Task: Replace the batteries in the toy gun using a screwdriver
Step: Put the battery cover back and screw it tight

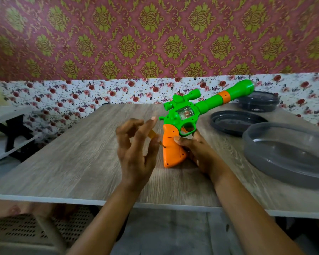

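Note:
A green toy gun [190,109] with an orange grip [173,150] stands upright on the wooden table [81,153], barrel pointing up and to the right. My right hand [199,151] holds the grip from behind, thumb pressed on its side. My left hand [136,150] pinches a small yellow-handled screwdriver [153,135] between thumb and fingers, the other fingers spread. The thin metal tip meets a screw hole on the grip's left side. Most of the screwdriver is hidden by my fingers. No batteries are visible.
A grey translucent round container [287,153] sits at the right edge of the table. Two dark round lids [236,122] [258,101] lie behind it. A white rack stands at far left. The table's front edge runs close to my forearms.

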A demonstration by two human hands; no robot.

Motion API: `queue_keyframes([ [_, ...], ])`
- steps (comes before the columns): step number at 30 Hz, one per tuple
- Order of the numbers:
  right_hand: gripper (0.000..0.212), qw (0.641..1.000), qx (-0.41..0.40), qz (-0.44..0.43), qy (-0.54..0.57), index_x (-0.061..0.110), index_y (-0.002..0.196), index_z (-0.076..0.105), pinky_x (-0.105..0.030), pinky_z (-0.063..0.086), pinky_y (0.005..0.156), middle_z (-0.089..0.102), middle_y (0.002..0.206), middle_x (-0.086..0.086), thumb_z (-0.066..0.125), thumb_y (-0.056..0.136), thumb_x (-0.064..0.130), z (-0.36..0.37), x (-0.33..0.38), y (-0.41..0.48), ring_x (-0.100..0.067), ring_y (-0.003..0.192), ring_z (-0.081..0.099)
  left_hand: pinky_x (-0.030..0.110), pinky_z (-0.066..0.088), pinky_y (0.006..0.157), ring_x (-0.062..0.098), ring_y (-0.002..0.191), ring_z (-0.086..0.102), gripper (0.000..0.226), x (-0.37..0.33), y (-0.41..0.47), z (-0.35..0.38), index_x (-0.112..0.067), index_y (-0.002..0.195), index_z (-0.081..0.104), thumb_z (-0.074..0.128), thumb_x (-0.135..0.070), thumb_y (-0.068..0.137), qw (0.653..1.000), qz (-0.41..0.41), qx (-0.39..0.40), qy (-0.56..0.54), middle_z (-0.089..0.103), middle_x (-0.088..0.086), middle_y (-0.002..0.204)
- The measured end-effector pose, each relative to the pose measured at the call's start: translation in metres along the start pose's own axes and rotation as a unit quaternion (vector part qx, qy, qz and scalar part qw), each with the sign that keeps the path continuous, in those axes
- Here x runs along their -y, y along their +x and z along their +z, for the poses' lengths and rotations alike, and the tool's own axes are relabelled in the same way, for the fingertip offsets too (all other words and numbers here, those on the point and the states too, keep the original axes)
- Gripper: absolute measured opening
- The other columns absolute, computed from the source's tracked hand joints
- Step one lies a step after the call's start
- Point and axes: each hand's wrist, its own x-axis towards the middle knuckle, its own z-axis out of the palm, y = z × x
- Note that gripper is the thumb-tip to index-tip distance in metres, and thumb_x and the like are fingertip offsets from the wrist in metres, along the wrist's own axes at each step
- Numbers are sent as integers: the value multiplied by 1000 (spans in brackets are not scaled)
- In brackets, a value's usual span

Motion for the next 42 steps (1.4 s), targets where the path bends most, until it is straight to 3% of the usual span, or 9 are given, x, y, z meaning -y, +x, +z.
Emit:
queue_keyframes([
  [3, 56, 1000, -3, 1, 12, 23, 131, 42, -32, 57, 67, 65, 116, -4, 65, 82, 9, 0, 0, 1, -18, 95, 68, 24, 46, 65, 11, 86, 50, 21, 0, -1, 1, -10, 114, 49, 49, -10, 93, 1000, 15, 13, -14, 45, 6, 107],
  [10, 67, 1000, -7, 4, 20, 20, 133, 43, -46, 54, 84, 62, 124, -9, 73, 73, 13, 1, -2, 2, -26, 106, 64, 22, 48, 73, 15, 87, 61, 40, -6, -2, 3, -10, 135, 34, 36, -11, 95, 997, -17, 65, -30, 51, 2, 124],
  [15, 73, 1000, 3, -13, 6, 22, 131, 42, -41, 56, 79, 65, 119, -7, 74, 67, 14, 3, 0, 0, -26, 104, 65, 14, 44, 73, 2, 95, 47, 29, 0, -2, 0, -10, 124, 47, 47, -22, 97, 999, 16, 29, -3, 46, 7, 111],
  [18, 66, 1000, 4, -19, -7, 20, 133, 39, -39, 56, 80, 66, 116, -6, 70, 76, 4, 4, 0, -2, -24, 104, 65, 13, 39, 68, -9, 93, 36, 28, 1, -3, 1, -12, 119, 50, 54, -12, 92, 1000, 14, 7, 5, 41, 7, 99],
  [25, 61, 1000, -2, -17, -6, 21, 132, 38, -27, 57, 66, 68, 103, 2, 64, 81, 1, 5, 3, -2, -13, 91, 67, 14, 41, 78, 8, 93, 51, 34, -4, -2, 3, -9, 129, 40, 36, -8, 95, 999, -9, 34, -27, 52, 11, 115],
  [29, 59, 1000, -4, -18, -9, 22, 131, 37, -28, 57, 68, 67, 105, 1, 63, 82, 1, 6, 5, -4, -16, 94, 66, 16, 43, 83, 2, 106, 46, 34, -3, -2, 1, -9, 125, 46, 46, -11, 91, 999, 14, 29, -11, 46, 10, 116],
  [32, 62, 1000, -7, -16, -3, 19, 133, 36, -37, 56, 77, 66, 112, -5, 64, 81, 1, 6, 4, -4, -23, 101, 65, 13, 43, 72, 2, 91, 43, 29, 1, -2, 1, -10, 116, 49, 55, -9, 88, 1000, 17, 9, -9, 42, 8, 104],
  [37, 61, 1000, -4, -18, -4, 21, 133, 37, -37, 55, 79, 66, 110, -2, 64, 81, 2, 6, 4, -4, -21, 101, 64, 25, 44, 64, 14, 81, 51, 27, -5, -2, 2, -9, 116, 42, 44, -5, 89, 999, -17, 8, -40, 50, 14, 107],
  [42, 66, 1000, -1, -20, 5, 21, 134, 36, -41, 54, 84, 66, 113, -2, 68, 79, 5, 5, 2, -3, -22, 105, 64, 15, 43, 75, 9, 93, 51, 31, -6, 0, 0, -6, 124, 45, 40, -19, 96, 999, -20, 24, -19, 50, 14, 117],
])
